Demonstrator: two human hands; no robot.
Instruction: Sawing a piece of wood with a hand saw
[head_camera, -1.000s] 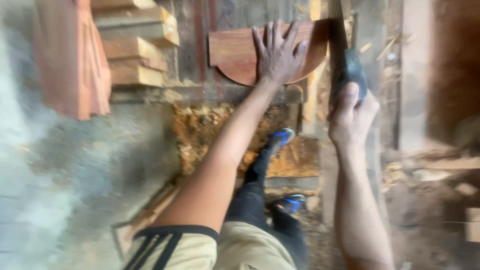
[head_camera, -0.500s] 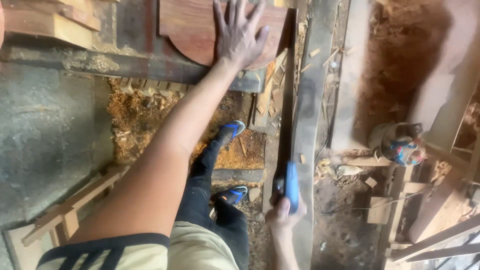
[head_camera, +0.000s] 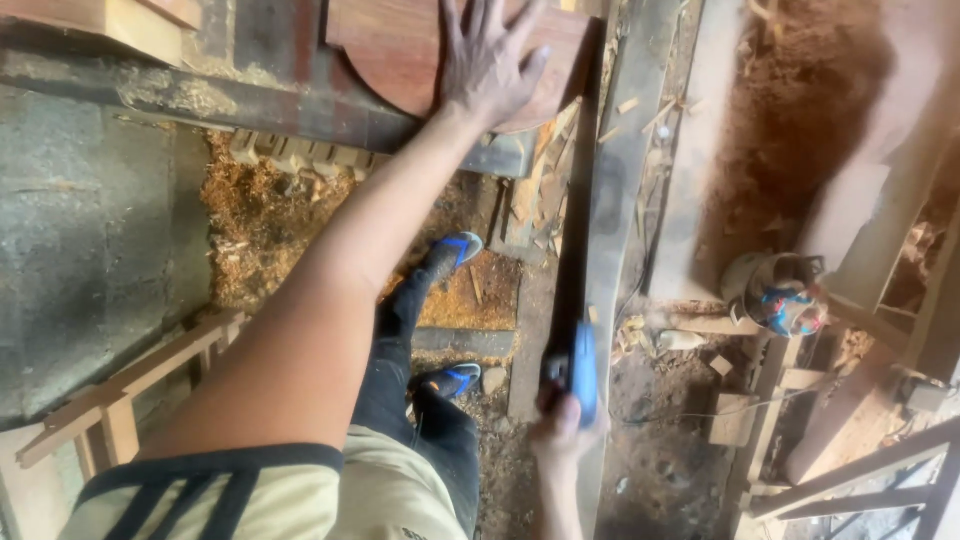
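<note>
Rough workshop, dirt floor (head_camera: 660, 470) littered with wood offcuts, and a pile of orange sawdust (head_camera: 270, 215) under a dark, dusty workbench (head_camera: 200, 95) along the top of the view. Grey concrete slab (head_camera: 80, 260) at left, a small wooden frame (head_camera: 120, 400) lying by it. Pale stacked wood blocks (head_camera: 130, 20) sit on the bench at top left. At right, more planks, reddish sawdust and a round power tool with blue parts (head_camera: 785, 295) on the ground. The board (head_camera: 400, 55) is reddish-brown, smooth, with a rounded lower edge; it lies flat on the bench near top centre, its curve overhanging the bench edge. Left hand (head_camera: 490, 60) is spread flat on the board, fingers splayed wide, pressing down, not gripping. Right hand (head_camera: 560, 435) is low in the view, fingers curled tight around the blue handle of a handsaw (head_camera: 578, 300); the long dark blade runs up to the board's right edge, whether touching it cannot be told. Feet in blue sandals (head_camera: 455, 250) stand below on the sawdust.
</note>
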